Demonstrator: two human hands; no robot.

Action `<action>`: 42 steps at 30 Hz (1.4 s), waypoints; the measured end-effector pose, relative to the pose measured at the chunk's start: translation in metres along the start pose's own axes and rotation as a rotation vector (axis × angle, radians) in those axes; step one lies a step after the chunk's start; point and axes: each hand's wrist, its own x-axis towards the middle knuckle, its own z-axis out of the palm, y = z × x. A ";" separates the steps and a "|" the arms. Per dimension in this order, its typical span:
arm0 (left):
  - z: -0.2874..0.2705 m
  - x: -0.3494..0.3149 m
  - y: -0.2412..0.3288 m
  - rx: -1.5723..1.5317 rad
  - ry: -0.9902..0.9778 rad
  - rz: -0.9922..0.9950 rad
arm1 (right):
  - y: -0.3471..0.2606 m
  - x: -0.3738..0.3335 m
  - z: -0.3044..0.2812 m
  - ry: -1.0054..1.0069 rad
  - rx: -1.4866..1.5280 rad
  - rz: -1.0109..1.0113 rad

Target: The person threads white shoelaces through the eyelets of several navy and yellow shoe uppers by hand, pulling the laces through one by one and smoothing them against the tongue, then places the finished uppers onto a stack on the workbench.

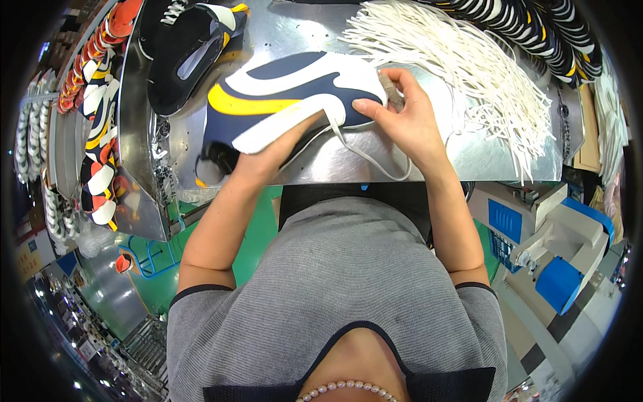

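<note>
A navy, white and yellow shoe upper [258,120] lies on its side above the near part of the metal table, between my hands. My left hand [274,151] reaches in at its near edge, with the fingers hidden by a white panel. At the right end of the upper, my right hand [405,117] has thumb and fingers closed on its edge, next to a greyish piece. A white shoelace [368,157] hangs from the near side of the upper and loops down past the table edge.
A large heap of white laces [455,63] covers the table's right side. Black shoe uppers [171,90] lie at the back left. Stacked dark uppers [529,30] stand at the far right, with orange and white ones [100,154] on the left. A blue-and-beige machine [559,281] stands right.
</note>
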 end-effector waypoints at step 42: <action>-0.007 -0.004 0.020 0.698 -0.284 0.128 | -0.003 -0.059 -0.029 -0.111 0.416 -0.084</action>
